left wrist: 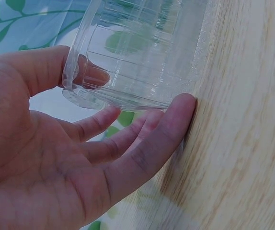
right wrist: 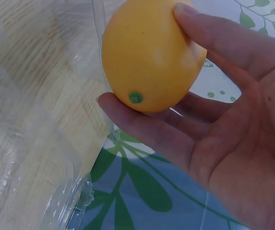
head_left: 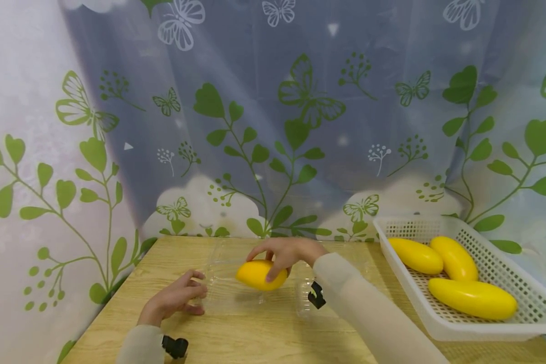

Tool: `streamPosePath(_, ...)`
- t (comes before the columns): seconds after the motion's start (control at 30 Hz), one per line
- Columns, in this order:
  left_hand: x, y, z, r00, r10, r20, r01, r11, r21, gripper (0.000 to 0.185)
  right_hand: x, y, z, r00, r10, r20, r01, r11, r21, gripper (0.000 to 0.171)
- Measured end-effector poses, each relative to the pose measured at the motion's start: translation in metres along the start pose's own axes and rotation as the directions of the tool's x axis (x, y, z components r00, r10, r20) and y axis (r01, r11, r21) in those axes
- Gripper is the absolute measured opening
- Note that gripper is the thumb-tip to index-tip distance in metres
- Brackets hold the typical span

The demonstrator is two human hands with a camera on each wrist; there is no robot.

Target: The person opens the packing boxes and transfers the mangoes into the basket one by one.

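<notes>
Left hand [head_left: 175,298] at lower left pinching rim of clear plastic box [head_left: 227,283], thumb inside. Right hand [head_left: 284,253] at centre gripping yellow mango [head_left: 259,274] over box. Basket [head_left: 523,323] holding three mangoes at right.

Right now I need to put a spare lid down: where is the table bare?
Bare wood shows in front of the clear container, between the left hand and the white basket. Crowded: the basket's mangoes, and the container where the right hand holds a mango.

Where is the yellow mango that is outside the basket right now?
In the head view the mango sits mid-table in the right hand, over the clear plastic box the left hand steadies.
</notes>
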State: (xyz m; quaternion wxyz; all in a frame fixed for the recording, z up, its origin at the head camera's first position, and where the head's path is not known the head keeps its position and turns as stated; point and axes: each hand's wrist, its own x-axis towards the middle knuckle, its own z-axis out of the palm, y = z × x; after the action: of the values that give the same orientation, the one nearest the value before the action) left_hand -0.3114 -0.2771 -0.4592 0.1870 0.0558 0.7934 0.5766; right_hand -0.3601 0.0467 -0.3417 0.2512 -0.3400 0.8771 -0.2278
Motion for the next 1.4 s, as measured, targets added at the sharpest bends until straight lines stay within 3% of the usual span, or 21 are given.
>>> streamPosePath(1.4,-0.001,-0.001,-0.004,1.0,0.016,0.023,-0.016,1.0,-0.012,0.06,-0.039,0.014,-0.036,1.0,0.009,-0.011,-0.01,1.0,-0.025,0.066)
